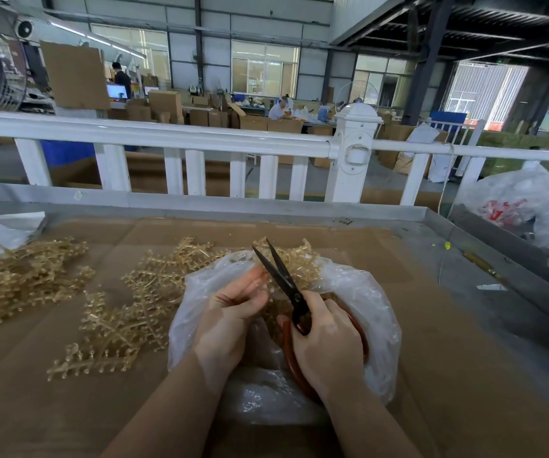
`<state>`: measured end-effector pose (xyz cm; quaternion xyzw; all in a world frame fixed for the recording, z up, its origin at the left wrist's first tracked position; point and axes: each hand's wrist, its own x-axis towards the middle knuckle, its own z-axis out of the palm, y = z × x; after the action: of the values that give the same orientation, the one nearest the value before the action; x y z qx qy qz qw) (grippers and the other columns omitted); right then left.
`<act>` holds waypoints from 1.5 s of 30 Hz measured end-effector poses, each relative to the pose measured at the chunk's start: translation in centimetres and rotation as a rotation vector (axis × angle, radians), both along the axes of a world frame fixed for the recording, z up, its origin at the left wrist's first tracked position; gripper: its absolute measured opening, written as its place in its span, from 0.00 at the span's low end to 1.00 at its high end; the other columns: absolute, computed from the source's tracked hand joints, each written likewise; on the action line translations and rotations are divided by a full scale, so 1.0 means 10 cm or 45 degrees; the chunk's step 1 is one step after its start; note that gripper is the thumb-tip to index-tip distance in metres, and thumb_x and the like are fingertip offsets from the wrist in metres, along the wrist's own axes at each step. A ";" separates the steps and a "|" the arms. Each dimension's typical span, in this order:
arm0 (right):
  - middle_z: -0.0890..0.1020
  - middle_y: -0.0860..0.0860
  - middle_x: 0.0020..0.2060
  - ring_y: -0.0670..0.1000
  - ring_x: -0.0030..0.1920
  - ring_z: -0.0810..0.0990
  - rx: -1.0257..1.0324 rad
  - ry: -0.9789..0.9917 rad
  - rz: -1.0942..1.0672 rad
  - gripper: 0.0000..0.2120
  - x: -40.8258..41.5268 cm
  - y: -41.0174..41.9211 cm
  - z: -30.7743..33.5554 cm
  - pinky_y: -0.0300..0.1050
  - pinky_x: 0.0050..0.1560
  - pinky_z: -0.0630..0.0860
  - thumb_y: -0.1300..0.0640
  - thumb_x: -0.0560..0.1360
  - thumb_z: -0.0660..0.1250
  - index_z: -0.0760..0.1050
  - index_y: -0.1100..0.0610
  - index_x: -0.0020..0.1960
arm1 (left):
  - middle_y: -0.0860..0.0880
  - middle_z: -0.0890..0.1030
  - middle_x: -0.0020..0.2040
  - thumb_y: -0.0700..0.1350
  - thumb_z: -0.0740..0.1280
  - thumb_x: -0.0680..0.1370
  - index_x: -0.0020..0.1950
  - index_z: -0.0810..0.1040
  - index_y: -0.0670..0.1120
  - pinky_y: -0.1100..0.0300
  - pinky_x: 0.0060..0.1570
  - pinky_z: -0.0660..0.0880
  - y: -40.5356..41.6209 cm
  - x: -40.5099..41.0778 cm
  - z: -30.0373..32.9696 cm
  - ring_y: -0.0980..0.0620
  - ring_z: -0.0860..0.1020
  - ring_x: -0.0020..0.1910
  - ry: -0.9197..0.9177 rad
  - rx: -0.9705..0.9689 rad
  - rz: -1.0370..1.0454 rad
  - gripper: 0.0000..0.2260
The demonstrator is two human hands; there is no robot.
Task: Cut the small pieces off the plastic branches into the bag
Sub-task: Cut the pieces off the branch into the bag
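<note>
Two hands meet over the mouth of a clear plastic bag (349, 292) that lies on the cardboard-covered table (415, 325), so that anything snipped should drop straight into it. The right hand (327, 338) is wrapped round the orange-red loop handles of a pair of black-bladed scissors (286, 279); the blades stand apart in a narrow V, tips pointing away from the person. The left hand (233, 309) pinches a thin piece of translucent amber plastic branch (263, 294) between thumb and fingers, close to the blades, probably to steady it for the next cut; the piece itself is small and partly hidden by the fingers. More amber plastic branches (114, 322) lie spread on the cardboard to the left of the bag, with a second heap (25, 279) further left and some (299, 262) behind the bag's rim. They sit within easy reach of the left hand, which seems to do the feeding. Whether cut pieces already lie in the bag is hard to tell through the crinkled film.
</note>
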<state>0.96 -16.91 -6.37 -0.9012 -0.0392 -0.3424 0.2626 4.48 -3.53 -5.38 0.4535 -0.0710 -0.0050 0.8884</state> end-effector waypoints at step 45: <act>0.77 0.44 0.50 0.47 0.54 0.73 -0.290 0.284 0.214 0.20 -0.07 -0.12 0.08 0.40 0.55 0.72 0.38 0.74 0.62 0.71 0.46 0.61 | 0.47 0.85 0.38 0.25 0.58 0.76 0.59 0.78 0.39 0.65 0.39 0.80 0.01 0.00 0.09 0.54 0.84 0.38 0.350 -0.236 0.174 0.18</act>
<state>0.25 -18.15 -5.54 -0.9511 -0.1234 -0.2106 0.1891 4.44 -3.45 -4.47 0.3685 0.0818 -0.0001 0.9260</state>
